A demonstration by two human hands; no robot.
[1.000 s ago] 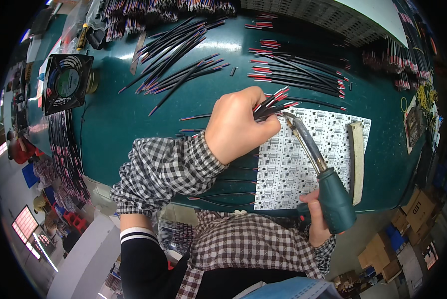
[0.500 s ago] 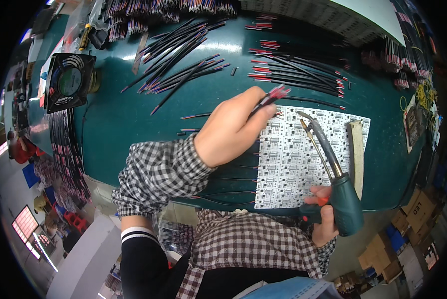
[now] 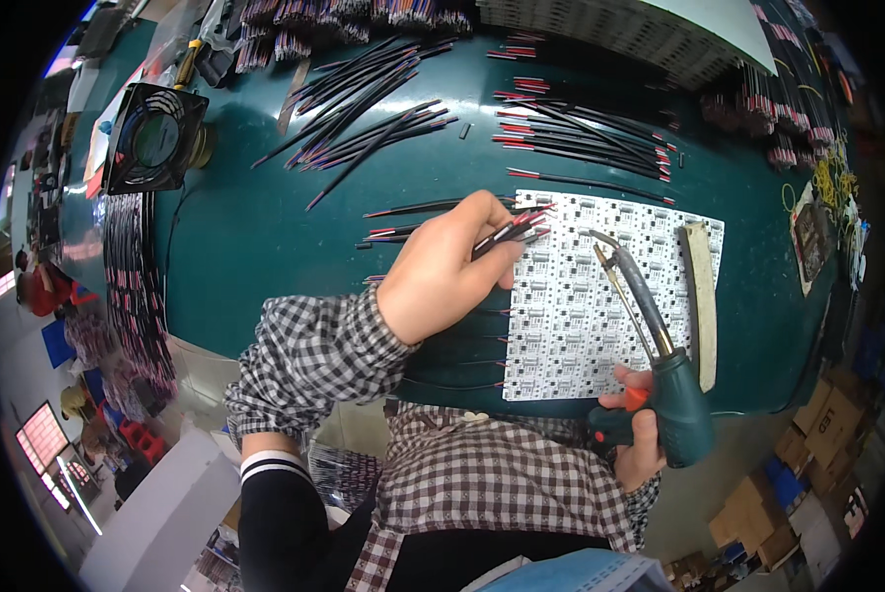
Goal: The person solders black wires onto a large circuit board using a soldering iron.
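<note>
My left hand (image 3: 433, 271) is closed round a small bunch of black cables (image 3: 507, 235) with red and white ends. Those ends reach over the upper left edge of a white circuit board panel (image 3: 571, 326) printed with many repeated small boards. In my right hand (image 3: 642, 434) is a dark green soldering gun (image 3: 684, 409), its fingers wrapped round the handle. The gun's bent tip and thin brass tube hang above the panel's middle, apart from the cable ends. Several thin cables (image 3: 477, 338) run left from the panel's left edge, partly hidden by my left hand and sleeve.
A pale bar (image 3: 699, 306) lies along the panel's right side. Loose black cables (image 3: 364, 109) lie at the far left, and more red-ended cables (image 3: 590, 143) beyond the panel. A square black fan (image 3: 156, 138) stands left; a cable bundle (image 3: 132, 286) hangs over the table's left edge.
My left hand has come down and nearer with the cables, so their ends now sit lower over the panel's upper left edge. The soldering gun has barely moved.
</note>
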